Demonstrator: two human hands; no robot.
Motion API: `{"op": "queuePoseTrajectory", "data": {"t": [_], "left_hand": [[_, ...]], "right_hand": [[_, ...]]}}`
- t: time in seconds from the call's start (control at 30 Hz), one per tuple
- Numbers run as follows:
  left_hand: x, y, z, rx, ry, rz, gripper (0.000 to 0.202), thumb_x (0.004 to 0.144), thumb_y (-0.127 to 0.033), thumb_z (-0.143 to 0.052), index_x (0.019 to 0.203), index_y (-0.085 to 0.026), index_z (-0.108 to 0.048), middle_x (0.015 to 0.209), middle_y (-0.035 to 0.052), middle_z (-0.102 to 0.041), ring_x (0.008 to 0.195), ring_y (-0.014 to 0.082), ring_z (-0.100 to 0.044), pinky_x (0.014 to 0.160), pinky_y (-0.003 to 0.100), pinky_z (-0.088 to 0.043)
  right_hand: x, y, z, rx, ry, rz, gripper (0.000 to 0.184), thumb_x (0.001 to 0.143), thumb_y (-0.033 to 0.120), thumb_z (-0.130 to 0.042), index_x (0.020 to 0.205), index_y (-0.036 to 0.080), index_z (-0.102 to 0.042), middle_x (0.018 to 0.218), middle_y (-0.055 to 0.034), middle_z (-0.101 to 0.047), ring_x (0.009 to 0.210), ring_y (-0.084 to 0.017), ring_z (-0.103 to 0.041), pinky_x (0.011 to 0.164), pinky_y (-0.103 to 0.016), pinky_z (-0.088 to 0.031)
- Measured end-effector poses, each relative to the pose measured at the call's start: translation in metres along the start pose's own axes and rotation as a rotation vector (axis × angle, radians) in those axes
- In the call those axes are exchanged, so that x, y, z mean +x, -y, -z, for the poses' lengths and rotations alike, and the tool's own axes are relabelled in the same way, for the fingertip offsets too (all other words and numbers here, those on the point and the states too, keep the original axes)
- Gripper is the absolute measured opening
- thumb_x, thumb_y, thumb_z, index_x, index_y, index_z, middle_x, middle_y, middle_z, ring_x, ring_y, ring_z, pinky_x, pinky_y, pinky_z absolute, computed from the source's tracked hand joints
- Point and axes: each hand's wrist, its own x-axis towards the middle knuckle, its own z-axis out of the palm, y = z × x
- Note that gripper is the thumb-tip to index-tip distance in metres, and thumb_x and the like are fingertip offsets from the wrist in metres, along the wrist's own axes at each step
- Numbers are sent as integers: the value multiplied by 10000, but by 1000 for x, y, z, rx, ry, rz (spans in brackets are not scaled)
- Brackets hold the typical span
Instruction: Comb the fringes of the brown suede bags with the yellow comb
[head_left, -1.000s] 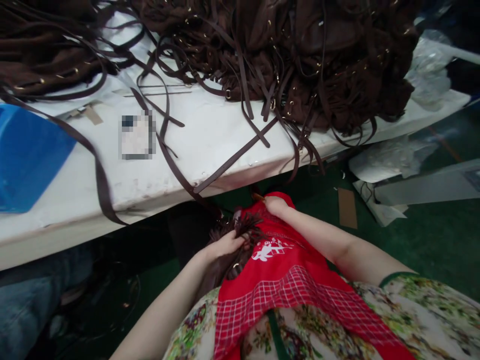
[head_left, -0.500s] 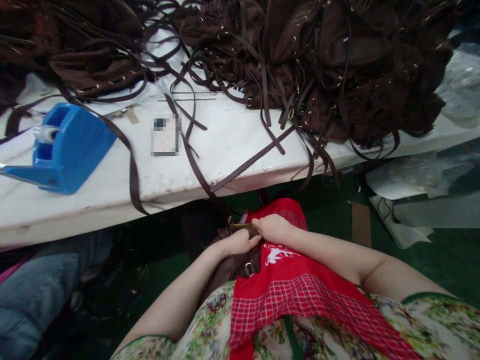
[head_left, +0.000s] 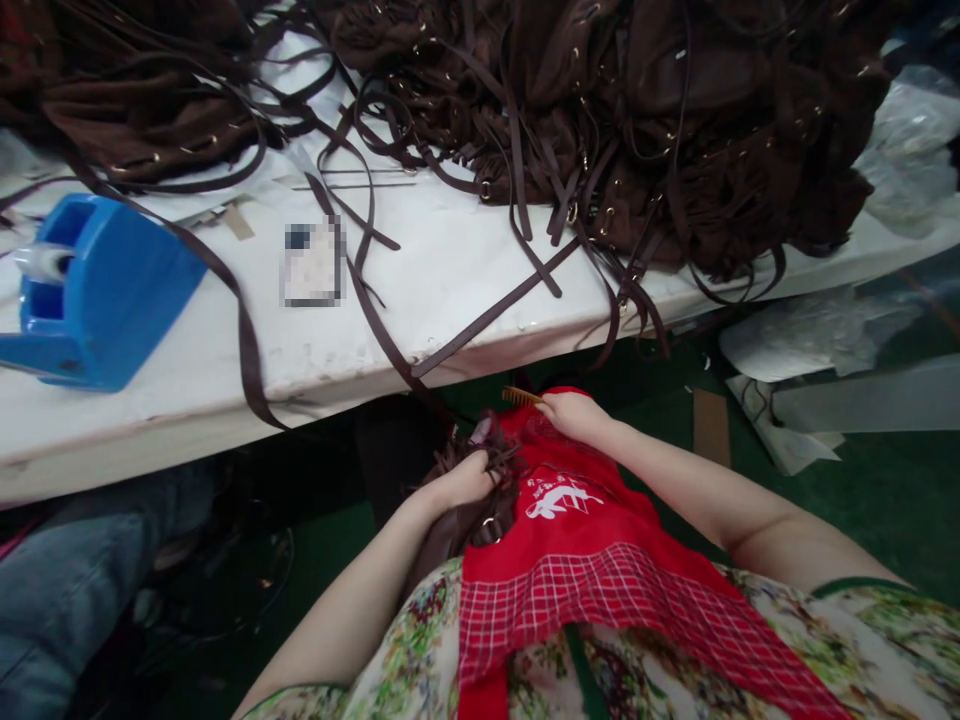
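A dark brown fringed bag (head_left: 450, 530) with a metal ring lies on my lap beside the red apron. My left hand (head_left: 471, 482) is closed on the bag near its fringe (head_left: 506, 455). In my right hand (head_left: 574, 412) is a yellow-brown comb (head_left: 519, 397), its teeth pointing away from me and toward the left. The comb is apart from the fringe, a little beyond it and to the right. My left fingertips are partly hidden among the fringe strands.
A white-covered table (head_left: 480, 270) stands in front of me, its edge just beyond my hands. Brown bags (head_left: 600, 120) with trailing straps are heaped on it. A blue tape dispenser (head_left: 112, 290) sits at the left. Another person's jeans leg (head_left: 90, 590) shows below the table.
My right hand has moved away from the bag, forward and right, bringing the comb into plain view. The fringe near my left hand now stands loose. The view has shifted slightly right.
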Motion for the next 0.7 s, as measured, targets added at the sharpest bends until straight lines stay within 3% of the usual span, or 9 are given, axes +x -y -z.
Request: {"op": "queuePoseTrajectory", "data": {"t": [0.1,0.2,0.33,0.43,0.6,0.7], "left_hand": [[7,5,2,-30,31,-27,188,796,-265,-457,721,-131,-565,717,47,-613,696,170,-548,686,273,-473],[11,-1,1,-42,43,-53,241,831,-328,-441,755,-132,-560,732,47,-606,697,166,-541,674,269,-474],[4,-16,1,44,81,-232,274,878,-363,-420,811,-144,-571,869,55,-630,804,173,-550,807,272,-453],[-3,-22,-1,184,31,-274,248,892,-313,-397,837,-149,-574,890,72,-633,834,186,-556,852,288,-439],[-12,-11,-3,351,60,-335,101,746,-161,-499,773,-147,-596,834,100,-634,919,244,-560,953,363,-399],[-14,0,0,305,13,-309,236,683,-86,-460,863,-111,-611,910,125,-638,928,249,-568,945,385,-417]], "right_hand": [[-27,18,15,85,-167,216,474,972,449,-174,980,176,-562,865,-89,-681,796,-190,-628,697,-256,-401],[-43,41,14,51,-128,384,429,966,444,-207,958,187,-550,815,-71,-679,721,-192,-631,632,-253,-398],[-31,56,-5,-43,-11,303,293,946,324,-310,984,175,-559,816,-88,-685,704,-211,-646,610,-267,-426],[-11,54,-19,-5,69,254,253,919,307,-383,1031,181,-572,900,-94,-692,818,-226,-653,684,-284,-456],[19,25,-22,21,126,28,331,926,271,-364,956,89,-638,943,-176,-684,890,-244,-643,736,-292,-455],[21,3,-6,10,77,-47,406,960,301,-274,1009,83,-614,972,-180,-675,885,-236,-635,735,-292,-440]]}}
